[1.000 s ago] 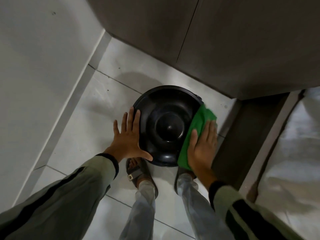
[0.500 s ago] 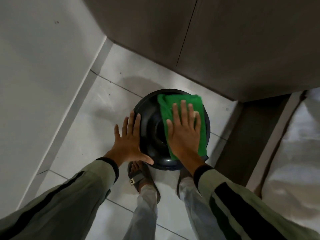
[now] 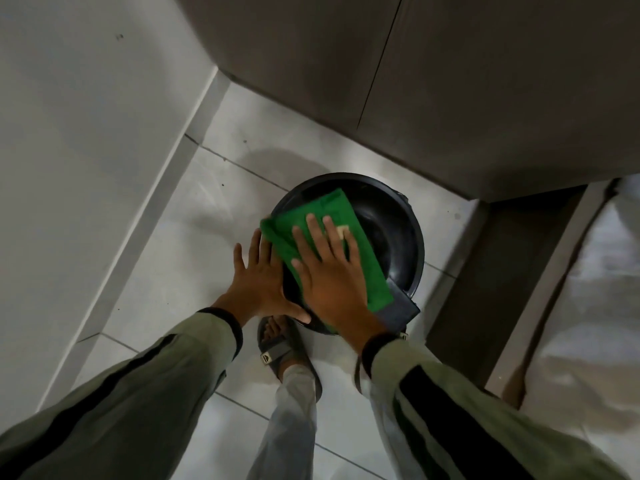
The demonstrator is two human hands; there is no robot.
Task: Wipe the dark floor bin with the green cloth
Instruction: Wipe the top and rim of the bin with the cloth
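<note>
A round dark bin (image 3: 391,233) with a domed lid stands on the pale tiled floor (image 3: 194,244). The green cloth (image 3: 332,216) lies spread over the left half of the lid. My right hand (image 3: 329,271) presses flat on the cloth, fingers apart. My left hand (image 3: 258,282) rests flat against the bin's left rim, fingers spread, its fingertips touching the cloth's left edge. The lid's centre is hidden under the cloth and my right hand.
A white wall (image 3: 79,150) runs along the left. Grey-brown cabinet doors (image 3: 415,74) stand just behind the bin. A dark panel (image 3: 491,271) is to the right. My sandalled foot (image 3: 280,348) is right below the bin.
My right hand has slid the green cloth from the bin's right edge across the lid to its left side. My left hand has stayed on the left rim.
</note>
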